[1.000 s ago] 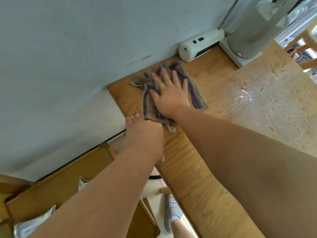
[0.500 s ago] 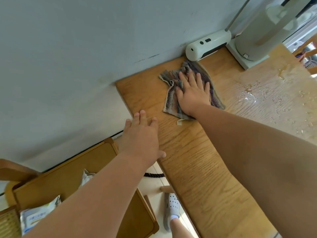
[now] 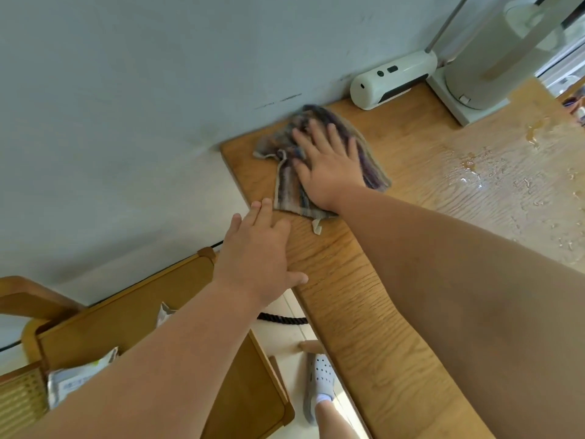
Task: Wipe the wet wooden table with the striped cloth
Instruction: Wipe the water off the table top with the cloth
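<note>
- The wooden table (image 3: 364,299) runs along the grey wall (image 3: 158,90), and its far right stretch carries a sheet of water (image 3: 493,185) with scattered droplets, well apart from the corner being wiped; that wet area looks like the bulk of the work left
- A tall white appliance (image 3: 493,58) and a smaller white device (image 3: 392,79) stand against the wall beyond the cloth, probably limiting how far a stroke can run along that edge
- The striped cloth (image 3: 291,188) lies crumpled and flat at the table's left corner, near the wall
- The right hand (image 3: 329,166) presses down on it, fingers spread wide, likely to drag the whole cloth
- The left hand (image 3: 256,255) rests open and empty, palm down, on the table edge just beside the cloth, seemingly as a brace for the lean
</note>
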